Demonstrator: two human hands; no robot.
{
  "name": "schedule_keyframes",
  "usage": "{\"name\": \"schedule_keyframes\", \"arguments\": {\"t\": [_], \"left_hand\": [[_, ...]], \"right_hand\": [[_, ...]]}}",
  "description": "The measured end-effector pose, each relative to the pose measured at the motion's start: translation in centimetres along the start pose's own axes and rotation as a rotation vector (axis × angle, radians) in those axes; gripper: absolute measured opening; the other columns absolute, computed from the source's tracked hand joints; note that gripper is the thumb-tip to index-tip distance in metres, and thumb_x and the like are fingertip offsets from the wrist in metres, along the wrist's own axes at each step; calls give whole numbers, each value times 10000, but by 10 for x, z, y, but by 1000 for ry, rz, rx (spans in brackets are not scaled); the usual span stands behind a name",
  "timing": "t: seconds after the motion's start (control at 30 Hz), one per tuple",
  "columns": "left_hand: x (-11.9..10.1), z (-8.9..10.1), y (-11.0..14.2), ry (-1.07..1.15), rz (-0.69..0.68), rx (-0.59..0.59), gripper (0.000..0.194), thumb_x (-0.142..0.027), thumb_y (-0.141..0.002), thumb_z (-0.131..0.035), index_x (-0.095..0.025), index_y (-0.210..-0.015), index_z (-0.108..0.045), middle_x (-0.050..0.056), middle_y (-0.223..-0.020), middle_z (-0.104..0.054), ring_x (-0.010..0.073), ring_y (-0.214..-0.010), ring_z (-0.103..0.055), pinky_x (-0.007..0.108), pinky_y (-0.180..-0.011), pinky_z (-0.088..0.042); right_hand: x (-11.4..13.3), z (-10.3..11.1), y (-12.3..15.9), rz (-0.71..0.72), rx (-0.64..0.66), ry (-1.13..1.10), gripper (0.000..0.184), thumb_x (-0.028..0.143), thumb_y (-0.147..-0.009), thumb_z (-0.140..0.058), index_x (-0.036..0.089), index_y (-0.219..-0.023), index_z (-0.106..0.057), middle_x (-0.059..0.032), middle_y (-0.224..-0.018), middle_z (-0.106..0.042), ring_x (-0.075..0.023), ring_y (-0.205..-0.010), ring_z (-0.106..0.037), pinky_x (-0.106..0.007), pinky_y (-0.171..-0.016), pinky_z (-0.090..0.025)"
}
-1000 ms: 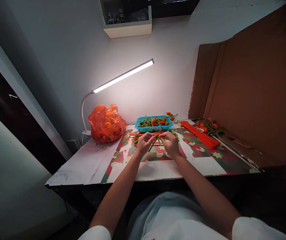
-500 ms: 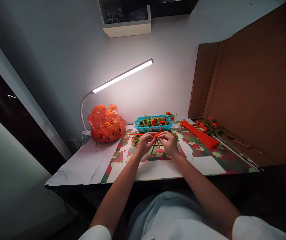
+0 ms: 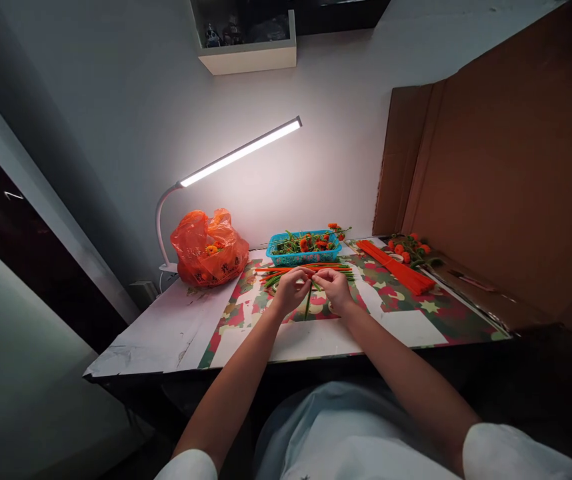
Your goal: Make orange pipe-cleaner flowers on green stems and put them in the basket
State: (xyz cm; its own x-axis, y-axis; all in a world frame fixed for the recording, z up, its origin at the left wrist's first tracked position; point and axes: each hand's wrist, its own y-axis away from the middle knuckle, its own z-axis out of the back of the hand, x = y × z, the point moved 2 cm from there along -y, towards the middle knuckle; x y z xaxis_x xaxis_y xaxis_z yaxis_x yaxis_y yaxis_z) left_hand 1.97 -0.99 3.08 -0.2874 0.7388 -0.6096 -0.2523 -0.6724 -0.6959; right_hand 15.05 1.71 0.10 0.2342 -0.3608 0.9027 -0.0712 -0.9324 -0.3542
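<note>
Close together over the middle of the table, my left hand and my right hand pinch a small piece between their fingertips. From it a green pipe cleaner hangs down below my left fingers, and a shorter green end shows by my right fingers. The top of the piece is mostly hidden by the fingers. Just behind my hands lie loose orange and green pipe cleaners, side by side. Past them stands a blue basket filled with green-stemmed orange flowers.
An orange plastic bag with flowers inside stands at the left, by a lit desk lamp. To the right lie a bundle of orange pipe cleaners and more orange flowers. A tall cardboard sheet borders the right side.
The orange part between my fingertips is now mostly covered. The green stem hangs straighter, and my right hand has shifted slightly left and down. The whole view has moved a little.
</note>
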Motion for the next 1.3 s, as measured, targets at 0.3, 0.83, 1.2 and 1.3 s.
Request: {"name": "schedule_keyframes", "arguments": {"t": [0.3, 0.83, 1.2, 1.3], "left_hand": [[20, 1, -3, 525, 505, -256, 321, -403, -598, -742, -141, -591, -558, 50, -788, -645, 130, -681, -588, 279, -659, -488], [14, -1, -1, 728, 647, -186, 274, -316, -535, -800, -120, -593, -618, 19, -663, -627, 102, -610, -573, 294, -702, -500], [13, -3, -1, 737, 620, -181, 259, -340, -559, -772, -126, -602, -633, 30, -666, -637, 117, -640, -582, 292, -709, -498], [11, -5, -1, 737, 632, -184, 254, -330, -549, -776, -128, -598, -630, 18, -641, -622, 109, -622, -574, 291, -717, -492]], "right_hand": [[19, -2, 11, 497, 91, 512, 171, 234, -709, -617, 196, -875, -614, -51, -905, -628, -195, -805, -575, -329, -725, -460], [25, 3, 14, 642, 140, 699, 356, 441, -877, -522, 215, -610, -585, -14, -678, -596, -185, -733, -513, -339, -722, -358], [29, 0, 20, 719, 103, 750, 165, 334, -862, -577, 259, -802, -711, -25, -828, -659, -199, -836, -521, -354, -767, -359], [30, -1, 22, 748, 76, 767, 151, 314, -861, -575, 258, -814, -708, -27, -850, -667, -203, -854, -528, -359, -775, -359]]}}
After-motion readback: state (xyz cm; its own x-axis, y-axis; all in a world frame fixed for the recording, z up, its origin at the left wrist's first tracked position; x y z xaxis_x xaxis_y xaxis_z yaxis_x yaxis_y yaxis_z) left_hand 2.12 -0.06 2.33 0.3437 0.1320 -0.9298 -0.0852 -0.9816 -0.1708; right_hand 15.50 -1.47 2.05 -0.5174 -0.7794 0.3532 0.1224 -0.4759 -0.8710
